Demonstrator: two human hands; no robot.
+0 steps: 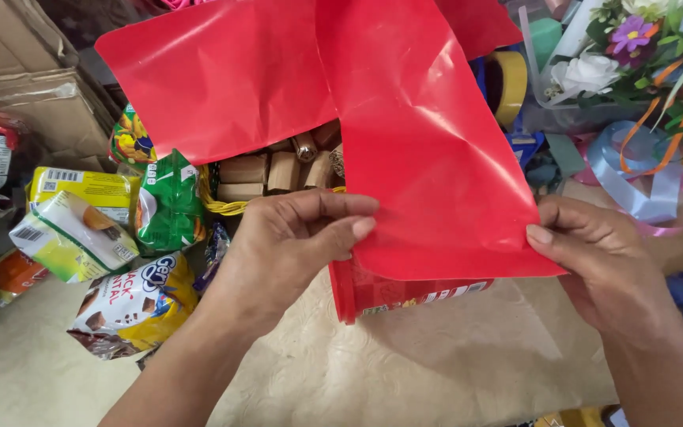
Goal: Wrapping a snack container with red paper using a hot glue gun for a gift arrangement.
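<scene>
- Spread wide across the top and middle of the view: red plastic sheet [405, 142], creased, its lower edge pinched at both corners and held up over the goods below.
- Underneath everything, a cream embossed bench [405, 364] cover, bare in front, crowded toward the back.
- At far left, brown cardboard boxes [33, 87] stacked against the clutter.
- Left hand [294, 245] closed in a pinch, thumb and fingers gripping the sheet's lower left corner.
- Right hand [602, 265] likewise closed, thumb on top, gripping the lower right corner.
- Behind the sheet, a yellow woven basket [227, 207] filled with wrapped tan bars, only partly covered so far; wrapping looks barely begun, sheet not yet laid down or gathered.
- Just below the sheet, a red snack canister [389, 294] lying on its side, touching the bench.
- Left of the basket, loose snack packets [132, 304] in yellow, green and white, not yet packed anywhere.
- At upper right, artificial flowers [634, 47], a pale blue ribbon [642, 178] coil and a yellow tape roll [511, 83], all untouched.
</scene>
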